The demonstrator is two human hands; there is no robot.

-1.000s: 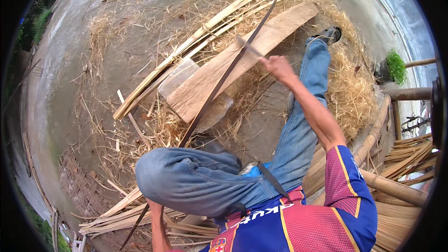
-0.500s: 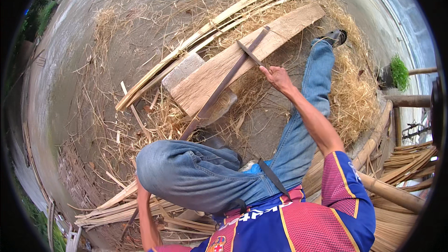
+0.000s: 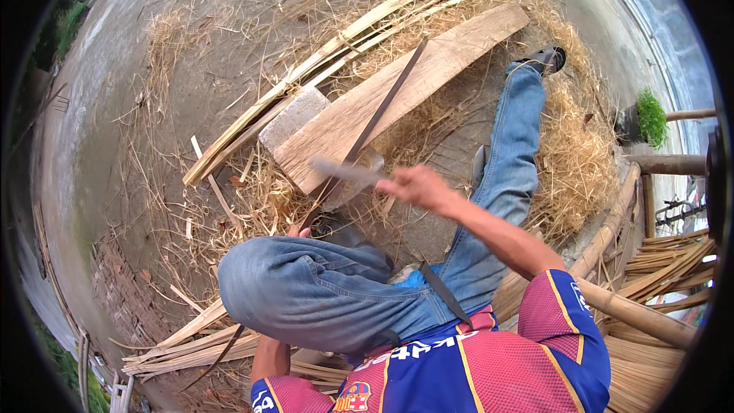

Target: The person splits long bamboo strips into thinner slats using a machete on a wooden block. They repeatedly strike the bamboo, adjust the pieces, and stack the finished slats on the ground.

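Observation:
My right hand (image 3: 419,186) grips a knife (image 3: 348,171) by its handle, the blade blurred by motion. The blade crosses a long dark strip (image 3: 382,105), perhaps of bamboo; whether they touch I cannot tell. This strip lies slantwise over a broad wooden board (image 3: 459,44) and runs down toward my bent left knee. Beside the knee, the fingertips of my left hand (image 3: 300,232) show at the strip, closed on it as far as I can see. My knee hides the rest of that hand.
A pale block (image 3: 294,116) sits under the board's near end. Left of the board lies a bundle of light split strips (image 3: 344,42). Curly shavings (image 3: 577,153) cover the ground around my right leg. More strips (image 3: 191,352) lie at lower left, and bamboo poles (image 3: 634,310) stand at right.
My right hand with the knife has come down and left, from the strip's upper part to the board's near end. My left fingertips have appeared beside the knee. The strip looks narrower now.

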